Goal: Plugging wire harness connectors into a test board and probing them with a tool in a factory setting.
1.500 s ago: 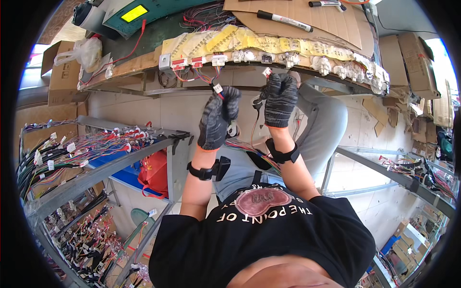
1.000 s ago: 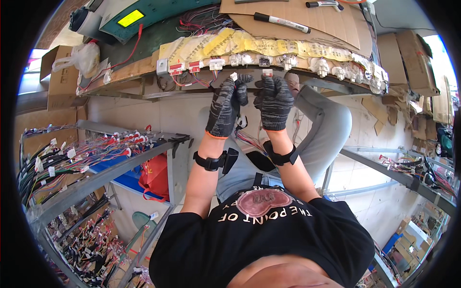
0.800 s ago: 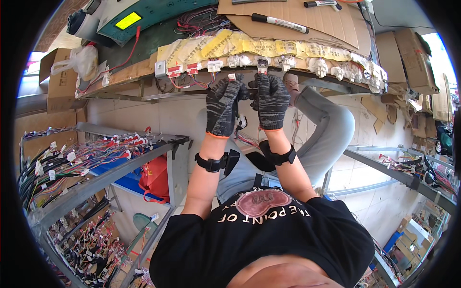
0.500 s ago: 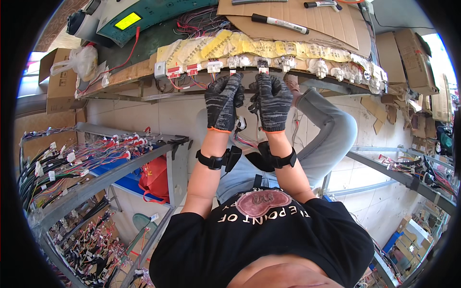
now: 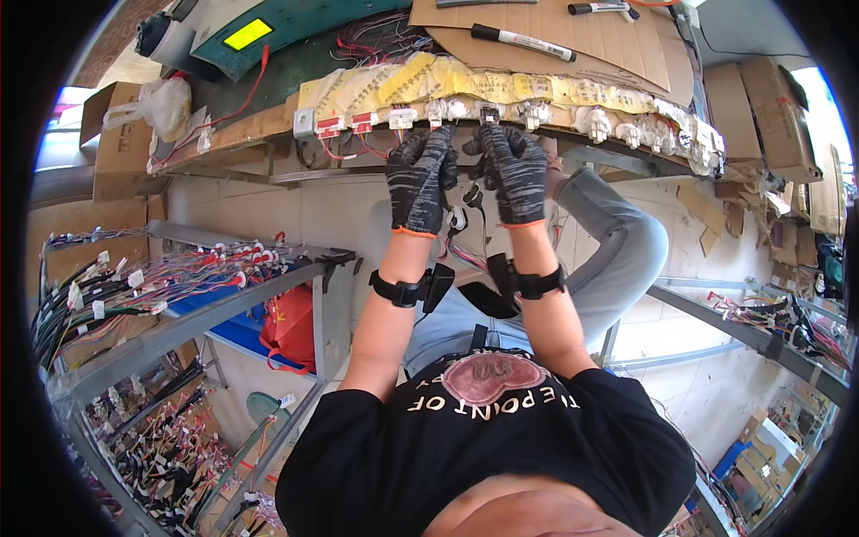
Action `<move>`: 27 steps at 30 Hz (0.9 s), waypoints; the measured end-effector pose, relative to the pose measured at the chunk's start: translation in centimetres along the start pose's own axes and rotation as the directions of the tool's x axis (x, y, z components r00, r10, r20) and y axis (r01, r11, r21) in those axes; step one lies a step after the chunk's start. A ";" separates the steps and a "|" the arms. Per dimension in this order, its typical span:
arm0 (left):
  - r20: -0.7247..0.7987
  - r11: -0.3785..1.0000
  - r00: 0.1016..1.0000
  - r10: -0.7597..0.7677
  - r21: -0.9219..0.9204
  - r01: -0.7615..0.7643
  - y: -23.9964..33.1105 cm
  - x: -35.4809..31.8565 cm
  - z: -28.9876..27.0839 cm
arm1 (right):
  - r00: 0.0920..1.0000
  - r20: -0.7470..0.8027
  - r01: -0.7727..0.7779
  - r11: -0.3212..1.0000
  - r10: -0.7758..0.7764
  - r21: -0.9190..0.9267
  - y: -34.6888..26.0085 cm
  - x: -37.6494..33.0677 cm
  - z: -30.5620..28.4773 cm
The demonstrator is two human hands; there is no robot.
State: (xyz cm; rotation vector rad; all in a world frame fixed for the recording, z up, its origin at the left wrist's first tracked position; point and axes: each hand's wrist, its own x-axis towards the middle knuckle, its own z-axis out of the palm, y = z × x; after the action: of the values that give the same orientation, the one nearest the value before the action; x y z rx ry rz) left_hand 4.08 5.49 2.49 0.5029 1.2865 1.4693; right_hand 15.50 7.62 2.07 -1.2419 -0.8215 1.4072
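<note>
Both my hands, in grey-black knit gloves with orange cuffs, work at the front edge of the bench. My left hand is closed with its fingertips just below a small white socket; what it grips is hidden. My right hand pinches right under a dark socket, and the thing between its fingers cannot be made out. Between the hands hangs a wire harness with a black connector and loose wires reaching toward my lap. Red-and-white connectors with wires sit further left along the row.
White-coated sockets continue rightward below yellow labels. Behind lie cardboard, a marker and a teal tester with a lit screen. Racks of wire harnesses stand left and right. A red bag hangs at left.
My right hand has shifted slightly right, and the white piece at its fingertips no longer shows. The black connector hanging between the hands is now more visible. My left hand stays near the same socket.
</note>
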 end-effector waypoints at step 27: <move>0.089 0.721 0.745 0.661 0.200 -0.663 -7.2 -1.2 0.0 | 0.926 0.321 0.137 0.615 0.199 -0.776 22.9 5.7 -21.2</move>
State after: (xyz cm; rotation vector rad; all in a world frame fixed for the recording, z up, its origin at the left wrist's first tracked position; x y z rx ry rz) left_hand 7.60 3.37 -3.59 1.2233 1.3313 1.9055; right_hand 30.50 5.05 -25.73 -1.6520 -1.8591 1.3581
